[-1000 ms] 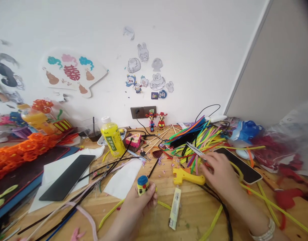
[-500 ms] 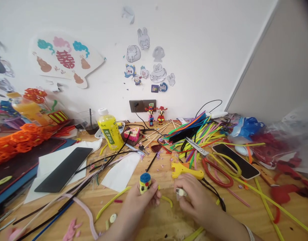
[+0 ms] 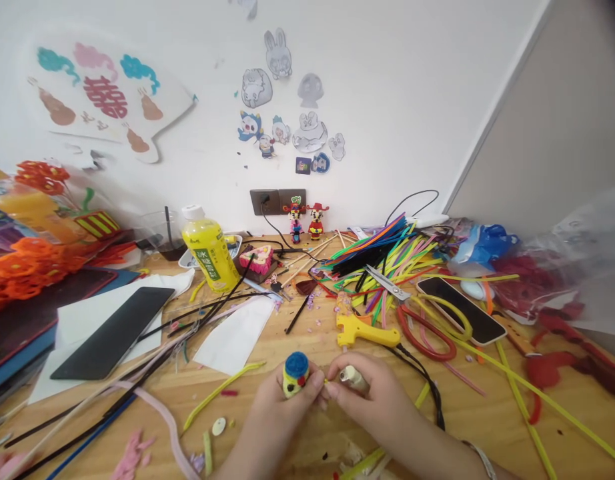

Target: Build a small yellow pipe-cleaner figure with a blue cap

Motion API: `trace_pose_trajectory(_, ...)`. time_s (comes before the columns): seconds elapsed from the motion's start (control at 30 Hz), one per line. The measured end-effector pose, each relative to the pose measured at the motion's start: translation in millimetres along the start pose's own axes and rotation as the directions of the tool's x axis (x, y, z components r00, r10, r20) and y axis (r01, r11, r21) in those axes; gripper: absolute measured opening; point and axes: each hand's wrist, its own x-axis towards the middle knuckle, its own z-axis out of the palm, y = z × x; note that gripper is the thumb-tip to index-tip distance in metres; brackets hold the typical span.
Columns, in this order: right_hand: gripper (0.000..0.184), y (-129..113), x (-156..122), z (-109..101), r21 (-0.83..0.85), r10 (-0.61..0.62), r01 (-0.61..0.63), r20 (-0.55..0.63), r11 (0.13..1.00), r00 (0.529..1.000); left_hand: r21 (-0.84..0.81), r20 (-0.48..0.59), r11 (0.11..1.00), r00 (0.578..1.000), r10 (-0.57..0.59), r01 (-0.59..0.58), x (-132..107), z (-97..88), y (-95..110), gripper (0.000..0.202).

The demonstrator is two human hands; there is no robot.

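Observation:
My left hand (image 3: 292, 407) is closed around a small fuzzy figure (image 3: 296, 373) with a yellow body, a blue round top, and black and red spots. Against it, my right hand (image 3: 372, 393) pinches with thumb and forefinger near a tiny yellow bit at the left fingertips. A pale, cream-coloured cylinder (image 3: 354, 379) with a small hole in its end is also tucked in the right hand; its kind is unclear. Just beyond the hands lies a yellow glue gun (image 3: 367, 331). A yellow pipe cleaner (image 3: 217, 393) rests on the wooden table to the left.
Red-handled scissors (image 3: 427, 333) and a phone (image 3: 461, 310) lie at right, before a heap of coloured pipe cleaners (image 3: 387, 260). A yellow drink bottle (image 3: 210, 253) stands at back left, near a dark flat slab (image 3: 112, 333). Two small figures (image 3: 316, 221) stand by the wall.
My right hand has moved left, and its fingertips now meet those of my left hand. The yellow strand that stuck out from the left hand no longer shows. The view has shifted slightly.

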Motion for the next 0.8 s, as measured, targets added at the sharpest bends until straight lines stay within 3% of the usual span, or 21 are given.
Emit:
trace_pose_trajectory(0.1, 0.008, -1, 2, -2, 0.013, 0.005, -0.005, 0.016, 1.0, 1.0, 0.073, 0.023, 0.996, 0.999, 0.042, -0.043, 0, -1.1, 0, 0.026)
trace_pose_trajectory(0.3, 0.009, -2, 4, -6, -0.021, 0.029, -0.028, 0.051, 0.999, 0.998, 0.348, -0.008, 0.907, 0.966, 0.257, -0.238, -5, -4.1, -8, 0.015)
trace_pose_trajectory(0.63, 0.007, 6, 5, -8, -0.015, 0.053, -0.051, 0.098, 0.999, 0.994, 0.523, 0.229, 0.713, 0.883, 0.41, -0.467, -6, -12.1, -10, 0.017)
trace_pose_trajectory(0.8, 0.008, 5, 5, -7, -0.011, 0.047, -0.047, 0.108, 0.999, 0.993, 0.537, 0.314, 0.605, 0.805, 0.503, -0.588, -8, -14.0, -7, 0.022)
